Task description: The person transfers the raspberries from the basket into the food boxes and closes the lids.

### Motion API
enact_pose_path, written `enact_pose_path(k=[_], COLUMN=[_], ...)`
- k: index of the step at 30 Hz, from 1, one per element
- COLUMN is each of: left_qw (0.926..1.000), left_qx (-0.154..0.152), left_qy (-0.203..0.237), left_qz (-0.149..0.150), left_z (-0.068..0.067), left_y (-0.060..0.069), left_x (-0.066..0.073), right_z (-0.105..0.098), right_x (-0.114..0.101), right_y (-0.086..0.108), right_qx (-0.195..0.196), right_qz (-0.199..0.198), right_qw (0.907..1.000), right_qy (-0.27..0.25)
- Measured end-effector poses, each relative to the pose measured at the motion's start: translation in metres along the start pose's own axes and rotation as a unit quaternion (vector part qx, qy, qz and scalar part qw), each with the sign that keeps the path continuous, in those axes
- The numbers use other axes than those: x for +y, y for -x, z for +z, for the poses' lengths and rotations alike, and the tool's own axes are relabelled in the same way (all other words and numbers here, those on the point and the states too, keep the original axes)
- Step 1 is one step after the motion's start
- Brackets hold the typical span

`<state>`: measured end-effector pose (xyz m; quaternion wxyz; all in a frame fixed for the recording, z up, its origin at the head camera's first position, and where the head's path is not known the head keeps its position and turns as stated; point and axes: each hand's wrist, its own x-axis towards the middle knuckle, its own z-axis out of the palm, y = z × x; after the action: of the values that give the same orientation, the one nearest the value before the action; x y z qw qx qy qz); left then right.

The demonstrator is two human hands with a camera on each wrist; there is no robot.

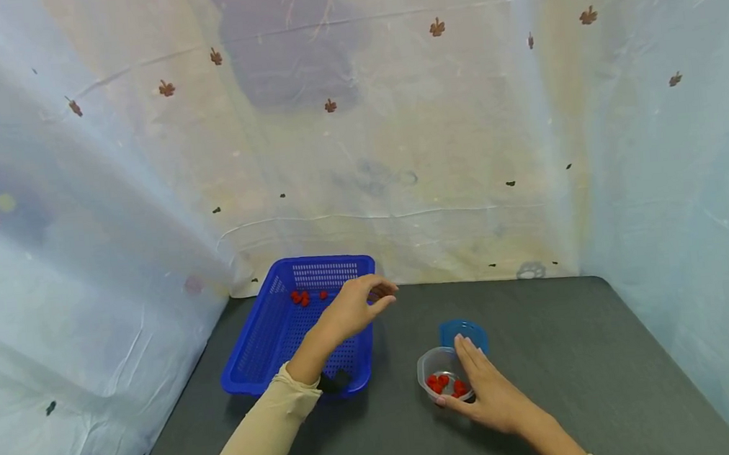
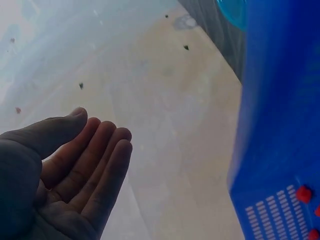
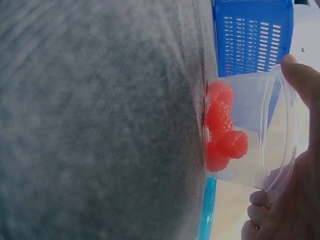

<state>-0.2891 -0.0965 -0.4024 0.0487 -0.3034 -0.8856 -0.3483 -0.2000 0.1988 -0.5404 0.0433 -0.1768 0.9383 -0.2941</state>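
Note:
My left hand hovers over the right side of the blue basket. It holds nothing, and its fingers bend loosely, as the left wrist view shows. Several raspberries lie at the far end of the basket. With thumb and fingers on opposite sides of the rim, my right hand grips a clear plastic container standing upright on the table. Several raspberries sit on the container's bottom. Just behind the container is a blue lid, partly hidden by my right fingers.
A dark grey table bears everything. Behind and at both sides hangs a pale printed cloth with leaf patterns. A dark object shows at the basket's near end, beside my left wrist.

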Motion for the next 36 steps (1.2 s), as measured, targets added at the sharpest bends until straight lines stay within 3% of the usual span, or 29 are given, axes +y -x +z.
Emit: enact_pose_path(k=[13, 25, 32, 36], left_qw=[0.9973, 0.9930, 0.9915, 0.9881], left_qx=[0.031, 0.023, 0.007, -0.006], left_qy=[-0.009, -0.045, -0.060, -0.068], left_qz=[-0.066, -0.107, -0.116, -0.138], left_z=[-0.020, -0.025, -0.023, -0.022], left_y=[-0.012, -0.025, -0.031, -0.032], left_x=[-0.052, -0.094, -0.117, -0.127], right_z=[0.000, -0.002, -0.001, -0.002], right_x=[0.001, 0.000, 0.000, 0.000], right_y=[0.002, 0.001, 0.001, 0.002], right_qx=[0.000, -0.003, -0.004, -0.006], right_qz=[-0.006, -0.008, -0.004, -0.005], right_qw=[1.0000, 1.0000, 0.9999, 0.9999], right_qy=[0.001, -0.004, -0.010, -0.012])
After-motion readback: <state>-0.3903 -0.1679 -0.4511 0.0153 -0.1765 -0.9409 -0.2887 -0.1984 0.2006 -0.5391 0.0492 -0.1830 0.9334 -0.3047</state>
